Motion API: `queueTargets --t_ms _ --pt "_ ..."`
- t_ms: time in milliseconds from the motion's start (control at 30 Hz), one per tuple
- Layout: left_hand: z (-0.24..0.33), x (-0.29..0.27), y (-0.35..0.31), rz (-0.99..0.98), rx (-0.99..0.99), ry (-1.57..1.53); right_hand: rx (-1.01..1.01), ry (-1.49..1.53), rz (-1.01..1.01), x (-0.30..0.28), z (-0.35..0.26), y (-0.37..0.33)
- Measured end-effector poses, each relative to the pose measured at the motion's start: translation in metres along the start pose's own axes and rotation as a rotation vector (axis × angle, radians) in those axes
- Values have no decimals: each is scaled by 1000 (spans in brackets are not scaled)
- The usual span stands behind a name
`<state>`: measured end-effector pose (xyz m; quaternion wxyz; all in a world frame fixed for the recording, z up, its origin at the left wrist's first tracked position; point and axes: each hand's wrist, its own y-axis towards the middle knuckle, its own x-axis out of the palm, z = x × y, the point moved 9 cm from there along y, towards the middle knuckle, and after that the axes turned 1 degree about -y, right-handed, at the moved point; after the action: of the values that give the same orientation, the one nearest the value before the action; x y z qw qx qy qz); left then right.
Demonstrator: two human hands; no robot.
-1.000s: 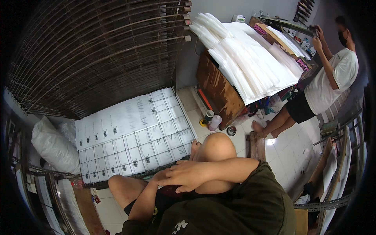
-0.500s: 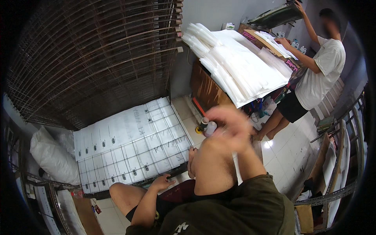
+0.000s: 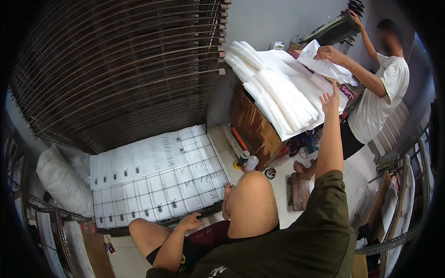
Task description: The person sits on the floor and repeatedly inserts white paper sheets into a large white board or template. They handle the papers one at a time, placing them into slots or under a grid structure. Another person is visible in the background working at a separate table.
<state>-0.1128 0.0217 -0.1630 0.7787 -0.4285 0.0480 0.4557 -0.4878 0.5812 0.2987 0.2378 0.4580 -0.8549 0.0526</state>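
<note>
Left hand (image 3: 191, 221) open, fingers spread on edge of printed sheet stack (image 3: 157, 173) lying on floor. Small jars (image 3: 248, 161) beside wooden counter (image 3: 252, 125). Right hand (image 3: 330, 99) open, raised, touching white bag pile (image 3: 282, 92) on counter.

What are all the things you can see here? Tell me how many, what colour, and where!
Wire drying rack: one, dark brown, upper left against the wall.
Printed sheets: one gridded spread, white, on the floor under the rack.
Stuffed sack: one, white, far left.
Stack of white bags: one big pile, on the wooden table, brown, centre right.
Small pots: about three, mixed colours, on the floor by the table.
Wooden board: one, brown, on the floor.
Another person: one, white shirt, top right, lifting a bag.
Left hand: at the near edge of the sheets.
Right hand: raised, open, by the pile.
</note>
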Motion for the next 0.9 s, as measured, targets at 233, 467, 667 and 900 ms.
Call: queueTargets --t_ms 233,467,667,900 --pt "2 -1 5 25 7 -24 -109 81 156 49 32 15" --pt "27 -40 -18 321 206 -23 -262 273 -440 148 -53 -63" --pt "234 -203 -236 1392 713 183 -314 211 -778 233 -103 -302" --pt "292 -235 -295 1381 590 400 -3 76 -1037 297 -16 -400"
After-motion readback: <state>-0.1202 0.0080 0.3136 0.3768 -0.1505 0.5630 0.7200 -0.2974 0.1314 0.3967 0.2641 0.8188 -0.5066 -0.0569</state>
